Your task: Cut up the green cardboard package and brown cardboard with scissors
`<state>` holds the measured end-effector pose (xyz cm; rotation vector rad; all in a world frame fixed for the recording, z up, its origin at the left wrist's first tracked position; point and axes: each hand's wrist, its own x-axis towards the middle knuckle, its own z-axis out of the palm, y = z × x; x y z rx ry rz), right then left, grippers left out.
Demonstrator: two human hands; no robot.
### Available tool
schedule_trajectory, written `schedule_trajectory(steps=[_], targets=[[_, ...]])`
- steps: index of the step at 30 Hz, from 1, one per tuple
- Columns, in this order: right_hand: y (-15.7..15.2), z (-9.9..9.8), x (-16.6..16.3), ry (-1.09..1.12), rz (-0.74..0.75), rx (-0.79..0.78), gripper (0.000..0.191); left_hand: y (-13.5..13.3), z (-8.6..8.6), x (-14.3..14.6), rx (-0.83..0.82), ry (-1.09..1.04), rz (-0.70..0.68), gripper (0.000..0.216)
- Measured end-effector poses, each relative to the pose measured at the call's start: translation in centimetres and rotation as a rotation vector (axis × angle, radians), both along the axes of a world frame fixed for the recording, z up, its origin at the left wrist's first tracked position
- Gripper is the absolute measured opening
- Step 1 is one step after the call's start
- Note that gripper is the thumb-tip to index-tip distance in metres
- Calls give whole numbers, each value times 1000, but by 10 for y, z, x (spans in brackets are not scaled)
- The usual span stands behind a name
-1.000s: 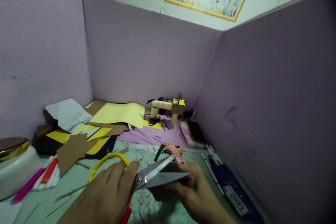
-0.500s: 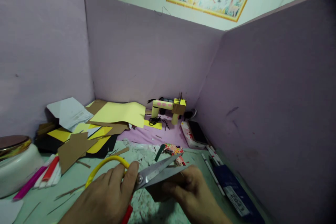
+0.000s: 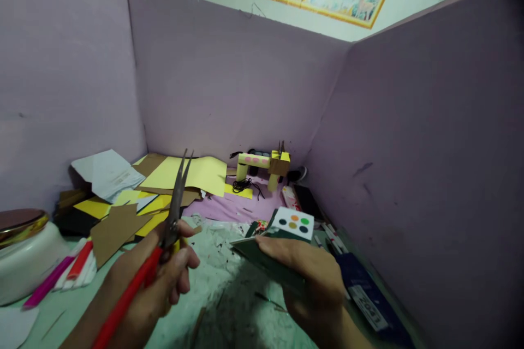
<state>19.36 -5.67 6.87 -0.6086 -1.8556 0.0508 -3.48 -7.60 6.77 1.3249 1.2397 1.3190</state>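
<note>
My left hand (image 3: pixel 153 278) is closed round the handles of a pair of scissors (image 3: pixel 177 203) with red and yellow handles; the blades point up and away, nearly closed. My right hand (image 3: pixel 305 272) grips a dark green piece of card (image 3: pixel 266 259) by its edge, held low over the table. A white panel with several coloured dots (image 3: pixel 293 222) shows at the card's far end. The two hands are apart, the scissors clear of the card.
Yellow and brown card sheets (image 3: pixel 184 174) lie at the back left. A small yellow paper model (image 3: pixel 264 166) stands by the rear wall. A white jar with a gold lid (image 3: pixel 20 253) and coloured pens (image 3: pixel 61 275) sit at the left. A dark blue pack (image 3: pixel 364 300) lies at the right.
The scissors have left the card and swung up to the left, blades now pointing upward. My right hand has turned the card, so the dotted white panel now shows.
</note>
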Motion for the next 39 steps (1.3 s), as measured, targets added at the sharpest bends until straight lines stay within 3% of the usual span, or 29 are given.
schedule_trajectory(steps=[3, 6, 11, 17, 21, 23, 25, 27, 29, 30, 33, 39], targets=[[4, -12, -1, -177, 46, 220, 20, -3, -1, 12, -280, -270, -191, 44], [9, -36, -4, -331, 111, 250, 23, -4, -19, 22, -469, -475, -198, 49], [17, -77, -9, -374, 197, 212, 20, -2, -60, 27, -500, -529, -214, 48], [28, -96, -12, -421, 215, 153, 17, 3, -72, 31, -468, -445, -145, 42], [23, -96, -8, -345, -48, -119, 32, 0, -72, 35, -446, -427, -111, 39], [17, -93, -5, -60, -208, -346, 32, -3, -72, 36, -441, -423, -95, 38], [10, -89, -5, 336, -260, -719, 25, -5, -71, 37, -421, -390, -53, 38], [3, -85, -7, 634, -134, -1191, 20, -4, -71, 39, -387, -326, -7, 37], [-2, -84, -12, 693, 121, -1583, 32, -2, -71, 42, -355, -265, 8, 37], [-3, -84, -14, 670, 236, -1690, 37, -1, -71, 43, -346, -246, 2, 37], [-1, -88, -20, 611, 419, -1749, 36, 5, -71, 45, -363, -210, -45, 39], [5, -90, -17, 612, 464, -1761, 24, 15, -66, 38, -447, -258, -151, 39]])
